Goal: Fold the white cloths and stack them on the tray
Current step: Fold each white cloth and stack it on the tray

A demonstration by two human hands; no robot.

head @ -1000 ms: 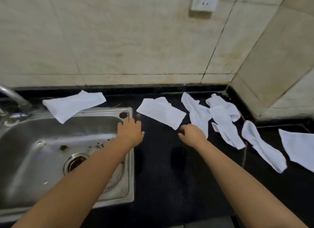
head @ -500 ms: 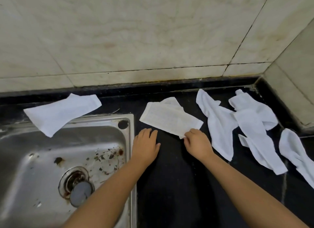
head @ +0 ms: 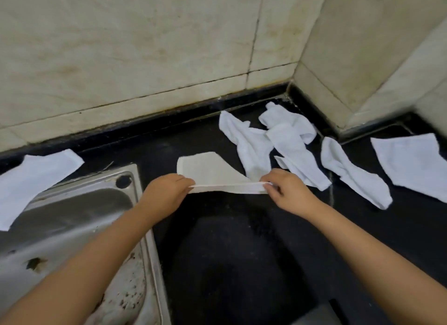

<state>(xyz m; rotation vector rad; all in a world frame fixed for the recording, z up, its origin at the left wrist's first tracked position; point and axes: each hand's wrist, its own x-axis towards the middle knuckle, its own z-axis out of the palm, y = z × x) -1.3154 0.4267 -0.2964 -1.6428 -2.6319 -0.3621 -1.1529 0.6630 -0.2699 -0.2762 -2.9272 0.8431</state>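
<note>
Pinching the near edge of one white cloth (head: 210, 171), the left hand (head: 167, 194) and the right hand (head: 287, 194) hold it taut between them at the centre of the black desk (head: 242, 252). Each grip is closed on a near corner, thumb against fingers, and the lifted edge runs as a thin straight band from one hand to the other. The far part of the cloth lies flat on the desk towards 12 o'clock.

At 1 o'clock from the hands a crumpled cloth (head: 246, 140) lies just beyond the right hand, overlapped on its right side by a twisted cloth (head: 290, 140) whose tail reaches down beside the right knuckles. Farther out, at 2 o'clock, a long cloth (head: 353, 174) lies apart from that pair, and a flatter cloth (head: 416, 162) sits beyond it at 3 o'clock, running off the picture's edge.

At 9 o'clock a steel sink (head: 72, 215) is set into the desk, its rim just beside the left wrist. Another spread cloth (head: 36, 179) drapes over the sink's far rim at 10 o'clock. Pale wall tiles (head: 145, 46) rise behind the desk and turn a corner at 1 o'clock.
</note>
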